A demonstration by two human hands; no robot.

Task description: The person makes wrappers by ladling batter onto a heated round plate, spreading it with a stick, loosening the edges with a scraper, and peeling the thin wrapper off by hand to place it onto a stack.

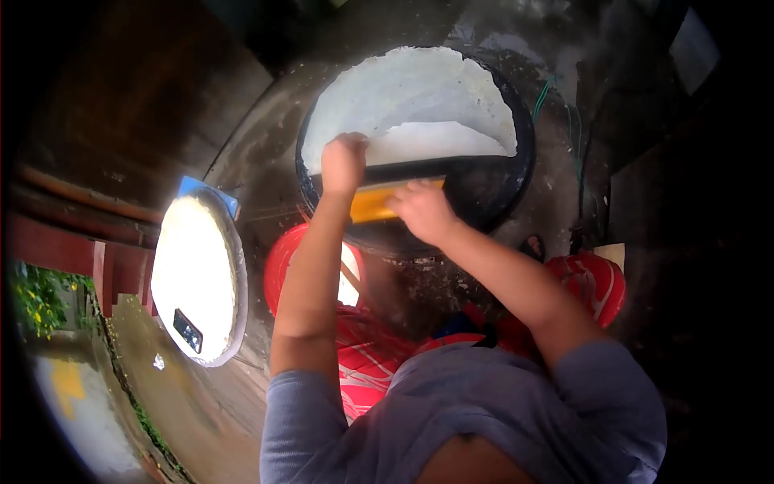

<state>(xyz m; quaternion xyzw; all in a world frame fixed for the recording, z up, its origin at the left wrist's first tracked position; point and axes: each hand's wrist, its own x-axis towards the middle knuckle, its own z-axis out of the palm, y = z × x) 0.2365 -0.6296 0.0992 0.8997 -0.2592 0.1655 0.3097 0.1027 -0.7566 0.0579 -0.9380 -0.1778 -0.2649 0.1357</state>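
Note:
A large thin pancake (419, 85) covers the far part of a round black griddle (484, 181). Its near edge is turned up into a whiter flap that ends in a straight line. At the left end of that edge, my left hand (344, 161) is closed in a pinch on the pancake. My right hand (421, 210) grips a flat yellow scraper (373, 205), fingers over its top. The scraper lies over the bare near part of the griddle, just below the pancake's edge. Its lower edge is hard to make out.
On the left stands a round tray of pale, overexposed sheets (197, 266), with a phone (188, 331) on it and a blue object (210, 194) behind. A red bucket (282, 262) sits between tray and griddle. Green string (542, 98) lies right of the griddle.

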